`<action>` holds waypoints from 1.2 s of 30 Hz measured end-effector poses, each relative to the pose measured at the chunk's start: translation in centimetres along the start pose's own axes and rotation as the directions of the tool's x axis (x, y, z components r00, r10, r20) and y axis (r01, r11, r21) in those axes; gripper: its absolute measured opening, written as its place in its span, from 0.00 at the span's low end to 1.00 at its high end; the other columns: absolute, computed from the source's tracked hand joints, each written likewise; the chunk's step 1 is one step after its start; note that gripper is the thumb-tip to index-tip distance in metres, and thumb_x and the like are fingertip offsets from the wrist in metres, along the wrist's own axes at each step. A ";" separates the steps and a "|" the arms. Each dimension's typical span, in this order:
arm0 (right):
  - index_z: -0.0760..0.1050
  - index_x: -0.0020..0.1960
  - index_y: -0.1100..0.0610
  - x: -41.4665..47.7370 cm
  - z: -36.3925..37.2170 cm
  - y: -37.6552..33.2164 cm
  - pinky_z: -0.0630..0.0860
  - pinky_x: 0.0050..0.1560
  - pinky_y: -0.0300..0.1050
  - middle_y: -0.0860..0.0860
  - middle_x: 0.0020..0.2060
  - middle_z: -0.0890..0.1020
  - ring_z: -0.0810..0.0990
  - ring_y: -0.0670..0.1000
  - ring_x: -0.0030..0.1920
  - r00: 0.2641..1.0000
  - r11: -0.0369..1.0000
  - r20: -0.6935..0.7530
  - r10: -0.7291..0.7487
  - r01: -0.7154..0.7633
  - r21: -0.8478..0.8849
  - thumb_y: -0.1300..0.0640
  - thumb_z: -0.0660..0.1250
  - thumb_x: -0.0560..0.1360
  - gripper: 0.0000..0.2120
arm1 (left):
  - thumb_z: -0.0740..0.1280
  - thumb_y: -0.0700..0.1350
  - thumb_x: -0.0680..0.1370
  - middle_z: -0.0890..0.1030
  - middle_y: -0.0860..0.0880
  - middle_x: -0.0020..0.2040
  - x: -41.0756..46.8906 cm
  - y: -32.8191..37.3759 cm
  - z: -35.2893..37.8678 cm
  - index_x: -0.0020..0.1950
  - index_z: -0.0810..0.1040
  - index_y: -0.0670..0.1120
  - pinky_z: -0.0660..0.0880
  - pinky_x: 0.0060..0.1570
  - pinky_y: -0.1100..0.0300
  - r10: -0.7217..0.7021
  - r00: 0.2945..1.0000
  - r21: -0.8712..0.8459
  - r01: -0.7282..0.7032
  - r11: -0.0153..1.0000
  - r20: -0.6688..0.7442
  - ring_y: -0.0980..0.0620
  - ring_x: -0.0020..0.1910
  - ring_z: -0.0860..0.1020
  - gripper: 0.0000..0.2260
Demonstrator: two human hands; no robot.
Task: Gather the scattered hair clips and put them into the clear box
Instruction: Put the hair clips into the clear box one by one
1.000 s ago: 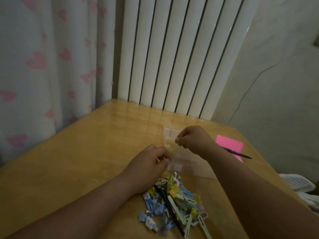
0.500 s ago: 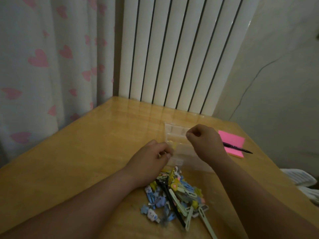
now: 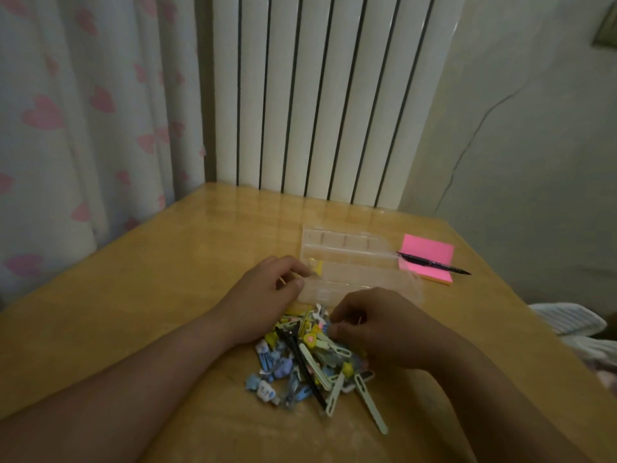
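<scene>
The left hand [image 3: 267, 289] pinches a yellow clip [image 3: 316, 266] at the clear box [image 3: 360, 272]. The right hand [image 3: 374, 325], fingers curled, reaches into the clip pile [image 3: 307, 359] on the worktop [image 3: 133, 295]; next, lift 1 clip.

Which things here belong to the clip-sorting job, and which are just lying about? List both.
Job:
- pile of hair clips
- clear box
- yellow clip in the box
- left hand
- right hand

Lying about:
- pink sticky notes
- pen
</scene>
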State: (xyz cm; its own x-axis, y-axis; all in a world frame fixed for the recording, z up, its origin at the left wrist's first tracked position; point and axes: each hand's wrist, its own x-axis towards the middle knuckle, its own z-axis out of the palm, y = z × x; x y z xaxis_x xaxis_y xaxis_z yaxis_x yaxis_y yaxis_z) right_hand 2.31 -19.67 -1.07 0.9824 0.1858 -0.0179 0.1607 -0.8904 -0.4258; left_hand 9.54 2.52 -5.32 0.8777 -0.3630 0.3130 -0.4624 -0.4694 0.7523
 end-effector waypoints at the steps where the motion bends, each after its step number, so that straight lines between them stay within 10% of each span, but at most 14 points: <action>1: 0.84 0.57 0.45 -0.1 -0.1 -0.1 0.79 0.46 0.40 0.42 0.46 0.83 0.81 0.42 0.45 1.000 1.000 0.006 0.001 -0.001 -0.005 0.40 0.73 0.77 0.13 | 0.64 0.49 0.86 0.77 0.55 0.54 0.0 0.0 0.0 0.62 0.81 0.58 0.72 0.48 0.67 -0.001 1.000 -0.002 0.001 1.000 0.001 0.61 0.50 0.76 0.08; 14: 0.82 0.49 0.52 -0.5 -1.6 1.3 0.77 0.37 0.37 0.49 0.40 0.85 0.80 0.43 0.35 0.997 0.975 0.068 0.031 -0.045 0.216 0.53 0.73 0.80 0.03 | 0.65 0.49 0.86 0.77 0.57 0.54 0.0 -0.3 0.1 0.61 0.81 0.60 0.74 0.51 0.64 -0.004 1.000 -0.012 0.004 1.000 0.004 0.60 0.51 0.77 0.08; 20: 0.81 0.49 0.56 0.3 -2.5 -0.3 0.79 0.41 0.42 0.50 0.40 0.87 0.83 0.46 0.38 0.972 0.888 -0.220 0.077 0.034 0.459 0.57 0.71 0.80 0.03 | 0.64 0.51 0.86 0.76 0.59 0.54 0.2 -0.6 0.3 0.59 0.79 0.61 0.73 0.49 0.64 0.013 1.000 -0.004 -0.012 1.000 0.009 0.60 0.49 0.76 0.06; 36: 0.84 0.39 0.63 12.8 -3.8 -2.0 0.68 0.31 0.38 0.53 0.28 0.78 0.72 0.51 0.29 0.898 0.892 -0.045 0.439 -0.428 0.145 0.56 0.77 0.73 0.10 | 0.64 0.52 0.86 0.75 0.57 0.54 0.2 -0.3 0.2 0.58 0.80 0.59 0.77 0.51 0.59 0.011 1.000 -0.037 -0.011 0.999 0.006 0.59 0.48 0.76 0.06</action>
State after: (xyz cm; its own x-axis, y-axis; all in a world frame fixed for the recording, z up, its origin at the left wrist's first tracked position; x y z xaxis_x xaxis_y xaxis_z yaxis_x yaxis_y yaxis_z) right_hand 14.97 -17.09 3.02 0.9565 -0.2425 -0.1618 -0.2914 -0.8137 -0.5030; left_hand 9.82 2.41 -5.66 0.8718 -0.3728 0.3177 -0.4667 -0.4354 0.7698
